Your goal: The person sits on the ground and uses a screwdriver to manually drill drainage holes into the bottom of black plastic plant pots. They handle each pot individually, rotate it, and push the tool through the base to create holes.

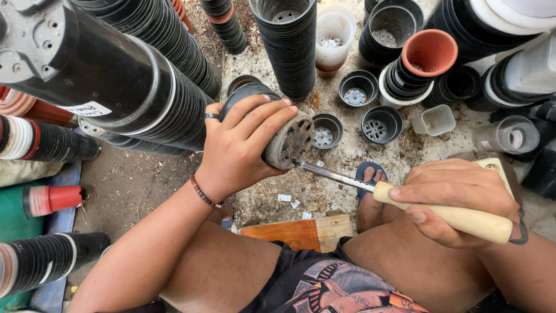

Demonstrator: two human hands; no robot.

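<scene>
The left hand [240, 148] has its fingers wrapped round a dirty black pot [272, 124], held on its side, base outward. The right hand [457, 194] grips a pale-handled tool [405, 200], tip touching the base. Three small black pots [382, 123] with perforated bottoms stand open on the ground [341, 156] beyond, among tall pot stacks [289, 40].

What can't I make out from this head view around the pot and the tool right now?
- Tool tip: too small against the pot base to tell contact.
- Pot's inside: faces away.
- Left hand palm side: hidden behind the pot.
- Tool handle's rear: covered by the right hand.
- Stacked pots: cut off by the top edge.
</scene>
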